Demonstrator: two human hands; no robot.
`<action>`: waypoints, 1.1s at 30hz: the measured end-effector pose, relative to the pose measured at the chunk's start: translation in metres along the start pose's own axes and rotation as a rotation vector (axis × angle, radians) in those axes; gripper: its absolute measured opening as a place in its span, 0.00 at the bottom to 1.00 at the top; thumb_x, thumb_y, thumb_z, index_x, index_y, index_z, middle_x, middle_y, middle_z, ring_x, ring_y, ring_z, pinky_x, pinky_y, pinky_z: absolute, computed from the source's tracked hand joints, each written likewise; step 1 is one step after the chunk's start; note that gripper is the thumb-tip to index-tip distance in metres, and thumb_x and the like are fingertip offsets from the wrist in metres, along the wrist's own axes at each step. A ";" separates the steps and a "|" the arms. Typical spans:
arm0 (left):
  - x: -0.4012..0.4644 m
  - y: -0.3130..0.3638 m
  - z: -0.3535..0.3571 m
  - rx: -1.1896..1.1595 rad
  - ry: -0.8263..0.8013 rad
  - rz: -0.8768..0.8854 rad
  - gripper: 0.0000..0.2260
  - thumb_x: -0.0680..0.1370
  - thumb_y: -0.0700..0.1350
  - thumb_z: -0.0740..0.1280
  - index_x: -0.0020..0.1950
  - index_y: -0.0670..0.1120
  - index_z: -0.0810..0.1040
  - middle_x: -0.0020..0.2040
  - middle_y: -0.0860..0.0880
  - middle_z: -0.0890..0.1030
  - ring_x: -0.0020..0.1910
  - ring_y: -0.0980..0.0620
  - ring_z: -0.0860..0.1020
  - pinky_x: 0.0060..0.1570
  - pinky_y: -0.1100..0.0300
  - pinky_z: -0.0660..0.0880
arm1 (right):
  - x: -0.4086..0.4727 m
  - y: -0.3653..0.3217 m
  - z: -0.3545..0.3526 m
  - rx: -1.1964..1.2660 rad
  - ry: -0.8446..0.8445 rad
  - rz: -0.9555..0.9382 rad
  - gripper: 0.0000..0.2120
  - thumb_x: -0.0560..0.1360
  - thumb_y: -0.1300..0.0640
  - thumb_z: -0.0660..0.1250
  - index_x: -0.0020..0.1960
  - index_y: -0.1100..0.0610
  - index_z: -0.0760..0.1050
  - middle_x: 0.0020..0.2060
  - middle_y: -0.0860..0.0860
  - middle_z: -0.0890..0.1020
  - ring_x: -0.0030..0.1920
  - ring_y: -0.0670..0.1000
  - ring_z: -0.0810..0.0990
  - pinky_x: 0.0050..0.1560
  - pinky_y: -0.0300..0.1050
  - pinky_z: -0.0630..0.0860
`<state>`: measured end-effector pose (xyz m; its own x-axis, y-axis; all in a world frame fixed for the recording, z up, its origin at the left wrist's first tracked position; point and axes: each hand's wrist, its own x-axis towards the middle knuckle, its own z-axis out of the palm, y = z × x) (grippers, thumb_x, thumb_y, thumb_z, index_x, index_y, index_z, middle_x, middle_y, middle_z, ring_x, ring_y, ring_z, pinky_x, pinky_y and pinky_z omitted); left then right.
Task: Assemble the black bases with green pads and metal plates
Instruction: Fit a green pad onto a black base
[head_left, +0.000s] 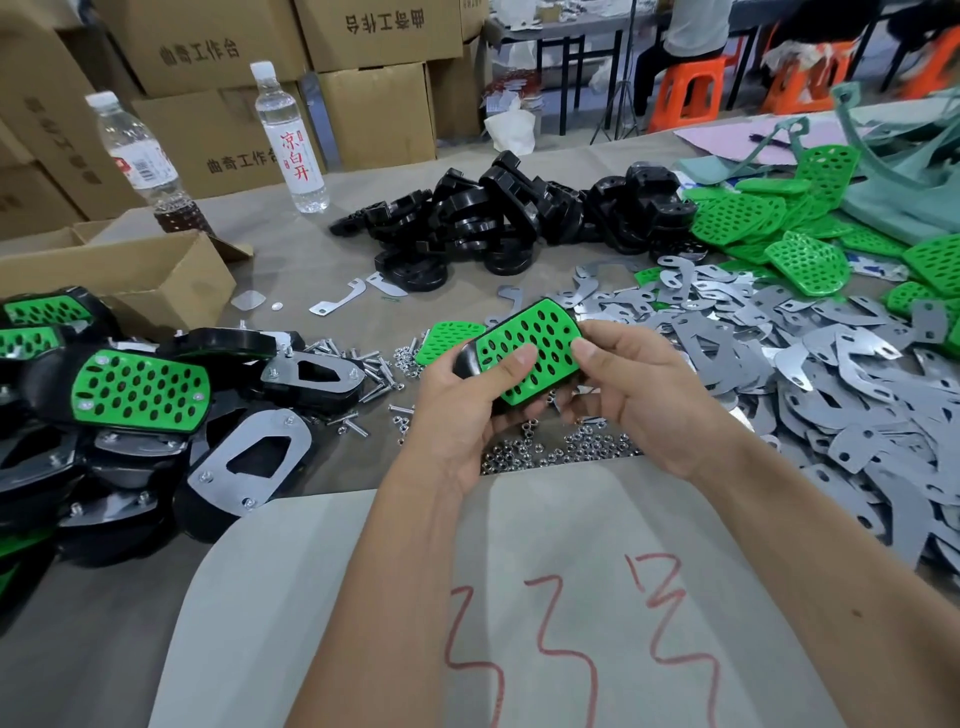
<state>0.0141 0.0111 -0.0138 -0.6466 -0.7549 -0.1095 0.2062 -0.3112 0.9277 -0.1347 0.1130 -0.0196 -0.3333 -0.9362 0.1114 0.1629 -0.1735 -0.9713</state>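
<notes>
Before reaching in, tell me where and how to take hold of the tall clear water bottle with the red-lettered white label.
Take the tall clear water bottle with the red-lettered white label around its labelled middle, coming from the near side. It stands upright, its round body suits a wrapping grip, and cardboard boxes crowd close behind it.

You are in a small assembly workshop. Your table carries bulk heaps of black bases, green pads, metal plates and loose nuts. Stacked cardboard cartons line the wall, and orange plastic stools stand at another bench behind.
</notes>
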 end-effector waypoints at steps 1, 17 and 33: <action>0.001 -0.002 0.000 0.035 0.005 0.010 0.14 0.71 0.41 0.79 0.54 0.43 0.82 0.47 0.46 0.88 0.42 0.48 0.87 0.36 0.56 0.83 | 0.001 0.001 0.000 -0.045 0.045 0.011 0.14 0.85 0.54 0.61 0.61 0.60 0.81 0.50 0.59 0.85 0.45 0.58 0.82 0.44 0.53 0.82; 0.000 0.000 0.005 -0.136 0.147 -0.019 0.24 0.64 0.44 0.78 0.59 0.39 0.81 0.51 0.39 0.87 0.48 0.41 0.86 0.42 0.46 0.85 | -0.003 -0.005 0.012 -0.062 0.102 0.017 0.09 0.82 0.67 0.66 0.61 0.61 0.76 0.51 0.62 0.86 0.53 0.63 0.86 0.52 0.60 0.85; 0.005 -0.014 0.012 0.109 0.090 0.135 0.08 0.75 0.32 0.75 0.50 0.43 0.84 0.46 0.40 0.87 0.46 0.41 0.87 0.51 0.51 0.84 | 0.002 0.000 0.010 0.195 0.287 0.033 0.07 0.77 0.68 0.70 0.55 0.63 0.79 0.50 0.56 0.88 0.52 0.55 0.87 0.47 0.40 0.83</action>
<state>-0.0011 0.0186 -0.0230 -0.5489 -0.8358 -0.0084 0.2030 -0.1430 0.9687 -0.1256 0.1085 -0.0168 -0.5680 -0.8230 -0.0097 0.3426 -0.2258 -0.9119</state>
